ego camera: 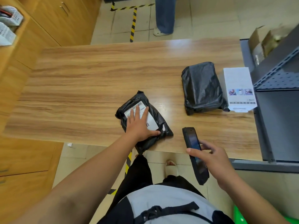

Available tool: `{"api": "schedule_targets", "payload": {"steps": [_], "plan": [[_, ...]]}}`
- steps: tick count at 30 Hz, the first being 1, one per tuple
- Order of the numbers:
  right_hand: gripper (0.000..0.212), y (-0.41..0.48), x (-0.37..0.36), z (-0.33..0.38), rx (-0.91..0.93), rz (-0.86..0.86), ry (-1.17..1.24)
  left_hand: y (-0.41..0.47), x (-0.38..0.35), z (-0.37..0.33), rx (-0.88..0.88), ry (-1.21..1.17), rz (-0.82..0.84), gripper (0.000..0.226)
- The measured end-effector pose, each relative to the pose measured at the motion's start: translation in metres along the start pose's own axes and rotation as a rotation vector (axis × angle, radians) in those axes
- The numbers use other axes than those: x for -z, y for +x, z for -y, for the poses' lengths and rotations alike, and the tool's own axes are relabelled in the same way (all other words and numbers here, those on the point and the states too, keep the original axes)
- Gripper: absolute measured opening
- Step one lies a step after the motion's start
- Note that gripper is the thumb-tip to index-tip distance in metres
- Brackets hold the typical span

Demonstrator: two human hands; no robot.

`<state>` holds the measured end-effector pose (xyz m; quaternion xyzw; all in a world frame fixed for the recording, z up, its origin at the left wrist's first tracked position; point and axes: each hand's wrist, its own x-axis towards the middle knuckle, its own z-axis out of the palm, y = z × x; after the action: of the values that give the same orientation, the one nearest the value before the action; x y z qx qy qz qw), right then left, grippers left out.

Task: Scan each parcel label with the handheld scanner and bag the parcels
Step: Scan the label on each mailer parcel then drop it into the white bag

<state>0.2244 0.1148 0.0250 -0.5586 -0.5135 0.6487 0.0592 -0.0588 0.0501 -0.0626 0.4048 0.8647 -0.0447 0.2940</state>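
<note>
We are at the scanning step. Our left hand (139, 125) lies flat on the near parcel (144, 122) at the bench (80, 94) edge, fingers (137, 112) spread across its white label (152, 122) (partly covering the barcodes). Our right hand (215, 160) grips the scanner (194, 152), fingers wrapped round its body, held just off the bench's near edge and right of the parcel. A second parcel (202, 88) and a white box (239, 89) wait farther right. Next, we judge, the left hand must clear the label and the scanner must point at a barcode.
</note>
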Motion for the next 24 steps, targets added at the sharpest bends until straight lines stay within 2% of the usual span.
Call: {"api": "schedule_targets", "payload": {"steps": [2, 4, 7, 10, 13, 16, 24], "plan": [[0.059, 0.000, 0.006, 0.014, 0.053, 0.052, -0.091, -0.010, 0.000, 0.001, -0.031, -0.100, -0.036, 0.126], [0.047, -0.001, 0.012, 0.033, 0.117, 0.116, -0.234, -0.023, 0.001, 0.008, -0.054, -0.153, -0.112, 0.121], [0.056, 0.001, 0.018, 0.059, 0.213, 0.143, -0.605, -0.046, -0.005, 0.020, -0.088, -0.076, -0.210, 0.106], [0.079, 0.003, 0.015, 0.082, 0.335, 0.184, -1.031, -0.060, -0.015, 0.025, -0.089, -0.039, -0.163, 0.098], [0.067, 0.001, 0.006, 0.100, 0.455, 0.204, -1.324, -0.063, -0.020, 0.024, -0.041, -0.078, -0.157, 0.097], [0.058, -0.006, -0.002, 0.113, 0.518, 0.221, -1.466, -0.066, -0.027, 0.024, 0.008, -0.122, -0.177, 0.101], [0.057, -0.020, -0.003, 0.140, 0.573, 0.187, -1.681, -0.063, -0.033, 0.024, 0.034, -0.150, -0.186, 0.106]]}}
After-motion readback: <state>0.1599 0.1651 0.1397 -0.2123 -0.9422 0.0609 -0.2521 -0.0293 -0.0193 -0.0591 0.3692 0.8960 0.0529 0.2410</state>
